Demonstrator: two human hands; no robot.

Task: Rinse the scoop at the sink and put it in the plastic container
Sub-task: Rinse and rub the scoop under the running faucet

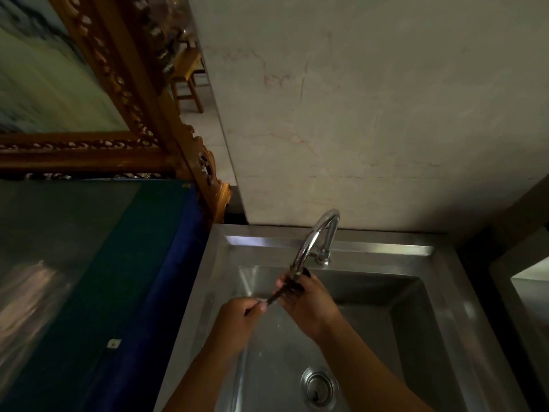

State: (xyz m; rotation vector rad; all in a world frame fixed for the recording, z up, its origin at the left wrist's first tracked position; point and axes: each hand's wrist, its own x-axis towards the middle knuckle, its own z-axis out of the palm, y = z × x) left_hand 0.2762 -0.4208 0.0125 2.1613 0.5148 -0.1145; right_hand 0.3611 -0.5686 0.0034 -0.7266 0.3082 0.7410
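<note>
The scoop (282, 291) lay slantwise at frame centre under the tap (312, 242), its long axis running from lower left to upper right over the sink (416, 337). The left hand (240, 318) pinched the handle end; the right hand (306, 304) curled round the bowl end, nearer the spout. No plastic container showed.

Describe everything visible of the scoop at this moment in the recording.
The scoop is dark, slim and mostly hidden. Its thin handle slants from lower left to upper right over the steel sink, just under the faucet spout. The left hand pinches the handle's lower end; the right hand wraps its fingers around the bowl end, covering it. Material and bowl shape cannot be made out, nor whether water is running.
</note>
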